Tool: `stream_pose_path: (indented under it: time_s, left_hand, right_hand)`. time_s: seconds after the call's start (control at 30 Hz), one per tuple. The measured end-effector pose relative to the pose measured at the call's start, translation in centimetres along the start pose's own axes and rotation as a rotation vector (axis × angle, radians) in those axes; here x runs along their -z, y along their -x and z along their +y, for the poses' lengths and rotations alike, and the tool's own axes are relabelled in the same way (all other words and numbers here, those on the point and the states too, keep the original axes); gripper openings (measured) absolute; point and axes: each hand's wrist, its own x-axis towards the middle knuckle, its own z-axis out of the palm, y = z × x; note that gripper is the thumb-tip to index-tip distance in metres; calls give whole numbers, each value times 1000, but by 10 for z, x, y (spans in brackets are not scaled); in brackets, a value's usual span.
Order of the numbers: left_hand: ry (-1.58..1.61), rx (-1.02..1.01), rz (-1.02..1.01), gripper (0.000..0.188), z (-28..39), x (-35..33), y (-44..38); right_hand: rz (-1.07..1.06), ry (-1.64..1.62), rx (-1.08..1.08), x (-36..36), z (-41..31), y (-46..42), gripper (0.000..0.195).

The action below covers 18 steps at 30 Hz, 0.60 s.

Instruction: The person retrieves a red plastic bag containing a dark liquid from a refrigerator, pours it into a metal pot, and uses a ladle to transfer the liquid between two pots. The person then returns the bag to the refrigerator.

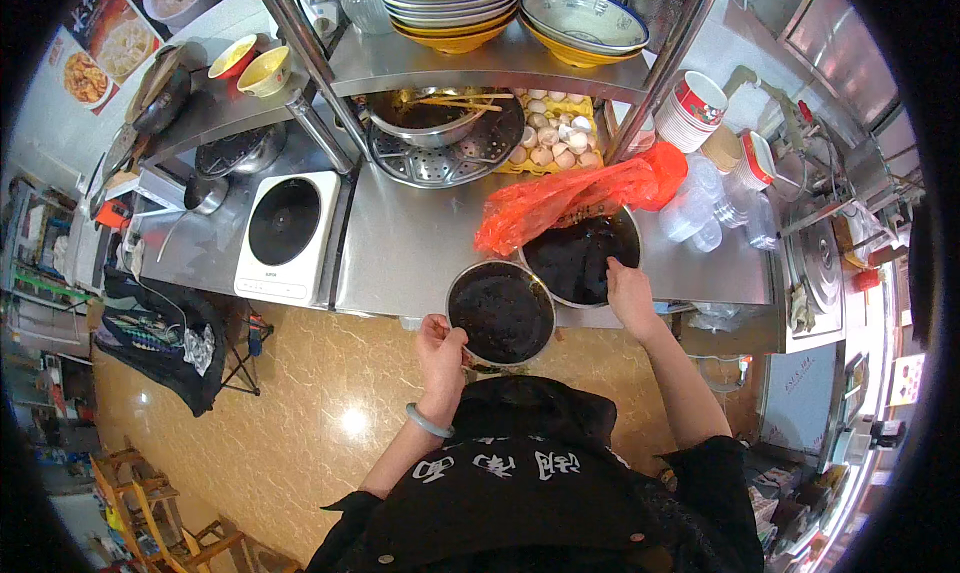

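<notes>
My left hand [442, 348] grips the left rim of a round metal pot [553, 325] filled with a dark brown, nearly black content. That pot juts out past the counter's front edge, close to my body. Just behind it to the right, a second round pot [639, 243] with dark, shiny liquid stands on the counter. My right hand [630, 292] reaches over this pot's right front rim, its fingertips above or in the dark liquid. Whether those fingers pinch something cannot be made out. A crumpled red plastic bag [577, 194] lies partly across the rear pot.
A white induction cooker [283, 232] is on the left. Behind the steel counter [405, 235] are a perforated steamer tray [420, 164], a bowl with chopsticks [439, 134] and egg trays [559, 134]. A shelf [487, 74] holds stacked bowls. Plastic containers [694, 198] stand right.
</notes>
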Motion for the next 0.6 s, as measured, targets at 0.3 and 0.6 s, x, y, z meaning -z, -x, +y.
stream_pose_path:
  time_s: [0.3,0.6]
  left_hand:
    - [20,4,-8,19,1,0,-1]
    - [24,-2,-48,17,-1,4,-6]
  right_hand:
    - [-272,-648,-253,6,16,-16,27]
    - [-473,-936,-407,14,13,-17,26]
